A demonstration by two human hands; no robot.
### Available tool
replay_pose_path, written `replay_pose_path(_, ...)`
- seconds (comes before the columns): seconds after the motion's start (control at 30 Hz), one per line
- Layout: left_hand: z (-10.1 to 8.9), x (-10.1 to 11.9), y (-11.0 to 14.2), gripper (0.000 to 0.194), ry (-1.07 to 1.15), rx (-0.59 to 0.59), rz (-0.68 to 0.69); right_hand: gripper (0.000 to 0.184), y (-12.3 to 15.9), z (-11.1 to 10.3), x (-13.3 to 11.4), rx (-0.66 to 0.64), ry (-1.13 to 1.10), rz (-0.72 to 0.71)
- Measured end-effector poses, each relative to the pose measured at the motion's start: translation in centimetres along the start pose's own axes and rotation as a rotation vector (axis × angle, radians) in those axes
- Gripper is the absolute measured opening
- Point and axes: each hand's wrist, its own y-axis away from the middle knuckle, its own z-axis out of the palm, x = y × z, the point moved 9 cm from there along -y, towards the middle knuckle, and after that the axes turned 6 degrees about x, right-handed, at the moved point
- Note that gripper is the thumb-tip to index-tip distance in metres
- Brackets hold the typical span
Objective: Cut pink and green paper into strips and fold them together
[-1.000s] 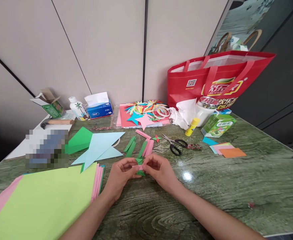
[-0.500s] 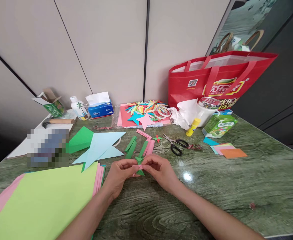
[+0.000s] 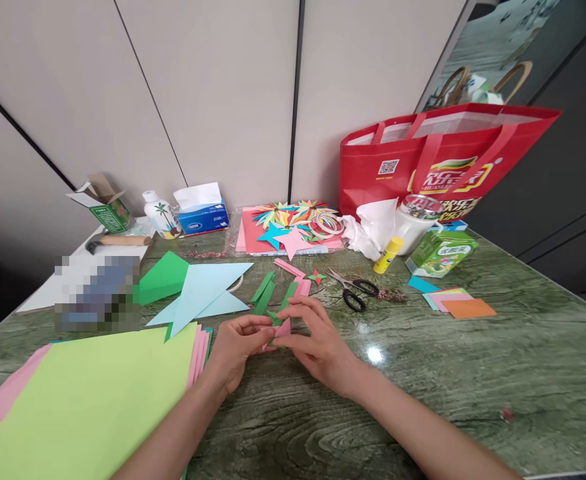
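Observation:
Near the middle of the table, a small folded green and pink paper piece (image 3: 283, 329) is between my two hands, partly covered by my fingers. My left hand (image 3: 243, 343) pinches its left side between thumb and fingers. From the right, my right hand (image 3: 317, 340) has its thumb on the lower edge and its more widely parted fingertips at the upper edge. Just beyond lie green folded strips (image 3: 263, 293) and pink folded strips (image 3: 303, 288). A small red and green folded star (image 3: 316, 277) is beside black-handled scissors (image 3: 353, 291).
Yellow-green paper sheets (image 3: 93, 400) are stacked at left, near light-blue folded paper (image 3: 207, 290). Behind stand a tissue box (image 3: 203, 219), a bottle (image 3: 161, 215) and a red bag (image 3: 373, 167). A yellow glue stick (image 3: 389, 255), a green carton (image 3: 441, 253) and coloured paper pieces (image 3: 467, 308) are at right.
My right hand's fingers have spread and risen from a tight pinch, while a pink flap now stands up at the paper's right side. My left hand keeps its hold.

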Motion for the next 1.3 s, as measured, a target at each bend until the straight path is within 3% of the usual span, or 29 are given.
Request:
replay_pose_path(0.6,0.3,-0.3,0.1,0.024,-0.025,-0.01,0.001,0.013,0.5,0.6,0.1,-0.042,0.103,-0.032)
replay_pose_path(1.3,0.6,1.3,0.9,0.034,-0.074,0.068,0.097,0.014,0.5,0.5,-0.5,-0.04,0.139,-0.088)
